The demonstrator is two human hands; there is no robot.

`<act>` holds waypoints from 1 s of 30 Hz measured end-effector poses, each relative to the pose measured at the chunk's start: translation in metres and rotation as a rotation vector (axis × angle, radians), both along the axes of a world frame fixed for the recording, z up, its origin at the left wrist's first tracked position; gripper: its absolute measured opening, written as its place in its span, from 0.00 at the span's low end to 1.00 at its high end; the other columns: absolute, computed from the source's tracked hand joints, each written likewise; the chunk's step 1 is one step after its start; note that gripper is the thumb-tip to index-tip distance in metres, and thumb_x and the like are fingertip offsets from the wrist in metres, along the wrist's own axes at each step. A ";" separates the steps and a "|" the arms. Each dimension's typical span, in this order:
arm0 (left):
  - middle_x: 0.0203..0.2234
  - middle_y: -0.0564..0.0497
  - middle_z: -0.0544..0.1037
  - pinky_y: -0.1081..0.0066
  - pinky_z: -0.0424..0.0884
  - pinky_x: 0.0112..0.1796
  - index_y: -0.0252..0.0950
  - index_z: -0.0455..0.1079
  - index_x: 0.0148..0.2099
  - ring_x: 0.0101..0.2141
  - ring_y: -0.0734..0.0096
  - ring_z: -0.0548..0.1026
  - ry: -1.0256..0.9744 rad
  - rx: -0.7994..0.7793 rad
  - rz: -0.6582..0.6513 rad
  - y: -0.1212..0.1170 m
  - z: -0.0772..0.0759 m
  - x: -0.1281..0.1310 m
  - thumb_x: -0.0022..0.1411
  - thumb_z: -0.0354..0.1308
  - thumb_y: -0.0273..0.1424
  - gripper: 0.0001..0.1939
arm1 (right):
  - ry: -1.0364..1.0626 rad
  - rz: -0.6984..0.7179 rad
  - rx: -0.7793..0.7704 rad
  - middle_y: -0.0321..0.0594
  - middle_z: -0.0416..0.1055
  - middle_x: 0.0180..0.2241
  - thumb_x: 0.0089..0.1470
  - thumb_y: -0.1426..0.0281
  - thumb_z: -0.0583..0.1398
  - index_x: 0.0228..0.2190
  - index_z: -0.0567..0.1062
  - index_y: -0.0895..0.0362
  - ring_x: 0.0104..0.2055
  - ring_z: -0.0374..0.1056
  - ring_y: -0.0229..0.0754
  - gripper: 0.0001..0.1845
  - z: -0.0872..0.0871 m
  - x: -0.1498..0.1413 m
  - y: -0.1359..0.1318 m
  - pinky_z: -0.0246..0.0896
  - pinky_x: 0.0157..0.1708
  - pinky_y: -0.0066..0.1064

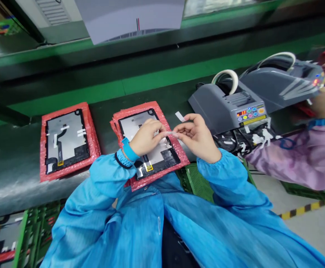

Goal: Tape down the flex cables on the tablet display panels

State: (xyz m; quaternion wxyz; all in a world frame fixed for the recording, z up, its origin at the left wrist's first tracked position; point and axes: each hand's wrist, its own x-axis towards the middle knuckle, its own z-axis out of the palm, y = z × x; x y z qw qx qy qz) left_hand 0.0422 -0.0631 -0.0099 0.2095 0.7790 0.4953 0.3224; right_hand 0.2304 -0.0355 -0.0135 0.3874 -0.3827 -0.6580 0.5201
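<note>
While both hands met above the nearer tablet back panel (148, 143), a short strip of clear tape (170, 133) was stretched between them, held just over the panel's upper right part. The left hand (145, 137) had its thumb and forefinger pinched together on the strip's left end, and the right hand (197, 136) pinched the other end the same way, its remaining fingers curled loosely. A second small piece of tape (179, 116) stuck up from the right hand's raised fingertip. The panel lay on a sheet of red bubble wrap (162, 169) at the edge of the dark conveyor belt (11, 163), with a blue wrist strap (129, 149) on the left wrist over it. A second back panel (66, 140) on its own red wrap lay well apart to the left. Just to the right of the hands stood a grey automatic tape dispenser (229, 106), a second dispenser (280, 80) behind it. A co-worker's purple sleeve (296, 160) reached in from the right.
</note>
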 end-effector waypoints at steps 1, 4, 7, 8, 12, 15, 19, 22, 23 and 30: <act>0.27 0.51 0.76 0.65 0.66 0.41 0.36 0.67 0.29 0.32 0.69 0.70 -0.007 -0.014 0.033 0.000 -0.002 -0.003 0.68 0.50 0.41 0.18 | 0.007 -0.014 -0.012 0.30 0.71 0.29 0.43 0.61 0.67 0.38 0.56 0.51 0.30 0.70 0.36 0.27 -0.001 -0.001 0.003 0.65 0.33 0.32; 0.26 0.52 0.75 0.66 0.66 0.40 0.36 0.67 0.29 0.32 0.69 0.70 -0.027 -0.051 0.100 0.000 -0.007 -0.009 0.66 0.53 0.37 0.14 | 0.025 -0.039 -0.047 0.31 0.71 0.29 0.42 0.61 0.68 0.37 0.56 0.51 0.31 0.71 0.37 0.29 -0.004 -0.002 0.010 0.65 0.32 0.31; 0.26 0.53 0.75 0.66 0.66 0.40 0.36 0.67 0.29 0.32 0.69 0.70 -0.048 -0.078 0.096 0.001 -0.010 -0.010 0.64 0.55 0.35 0.12 | 0.027 -0.006 -0.074 0.30 0.70 0.27 0.41 0.60 0.68 0.37 0.56 0.51 0.29 0.69 0.36 0.30 -0.006 -0.006 0.013 0.64 0.31 0.31; 0.25 0.53 0.75 0.66 0.66 0.40 0.35 0.67 0.29 0.32 0.70 0.70 -0.055 -0.084 0.094 0.001 -0.010 -0.009 0.64 0.55 0.35 0.12 | 0.028 0.004 -0.078 0.29 0.70 0.27 0.40 0.60 0.68 0.37 0.56 0.51 0.28 0.69 0.35 0.30 -0.007 -0.007 0.013 0.64 0.31 0.30; 0.25 0.52 0.75 0.67 0.67 0.40 0.35 0.67 0.28 0.32 0.70 0.70 -0.049 -0.137 0.125 0.001 -0.008 -0.004 0.64 0.55 0.34 0.13 | 0.025 0.022 -0.096 0.28 0.69 0.25 0.41 0.61 0.68 0.36 0.55 0.51 0.27 0.68 0.35 0.29 -0.010 -0.011 0.016 0.64 0.31 0.31; 0.26 0.51 0.75 0.66 0.66 0.41 0.35 0.67 0.27 0.32 0.68 0.70 0.041 -0.219 0.210 0.000 -0.007 0.002 0.63 0.56 0.32 0.11 | -0.006 0.032 -0.137 0.28 0.70 0.25 0.40 0.63 0.68 0.36 0.54 0.51 0.27 0.69 0.36 0.29 -0.017 -0.011 0.022 0.64 0.31 0.31; 0.30 0.46 0.77 0.60 0.66 0.42 0.35 0.70 0.29 0.40 0.59 0.71 0.272 -0.334 0.310 0.000 -0.007 0.012 0.63 0.54 0.32 0.11 | -0.140 0.045 -0.197 0.28 0.70 0.23 0.38 0.67 0.67 0.35 0.55 0.51 0.26 0.69 0.38 0.28 -0.031 -0.013 0.033 0.63 0.30 0.31; 0.36 0.43 0.77 0.57 0.65 0.43 0.34 0.72 0.34 0.46 0.53 0.69 0.407 -0.377 0.322 0.001 -0.006 0.017 0.65 0.52 0.32 0.11 | -0.256 0.041 -0.197 0.28 0.70 0.22 0.39 0.71 0.66 0.34 0.55 0.52 0.25 0.69 0.38 0.26 -0.037 -0.016 0.038 0.61 0.29 0.31; 0.37 0.42 0.77 0.57 0.65 0.44 0.34 0.73 0.35 0.47 0.52 0.68 0.434 -0.383 0.321 0.001 -0.006 0.018 0.65 0.51 0.33 0.11 | -0.284 0.039 -0.192 0.28 0.70 0.21 0.39 0.73 0.65 0.34 0.55 0.52 0.25 0.69 0.38 0.25 -0.038 -0.017 0.038 0.61 0.29 0.31; 0.40 0.41 0.77 0.55 0.65 0.45 0.34 0.74 0.39 0.49 0.50 0.67 0.493 -0.407 0.317 0.001 -0.006 0.019 0.66 0.49 0.34 0.13 | -0.354 0.066 -0.173 0.28 0.70 0.21 0.41 0.76 0.62 0.35 0.55 0.52 0.25 0.69 0.39 0.22 -0.039 -0.019 0.041 0.62 0.31 0.32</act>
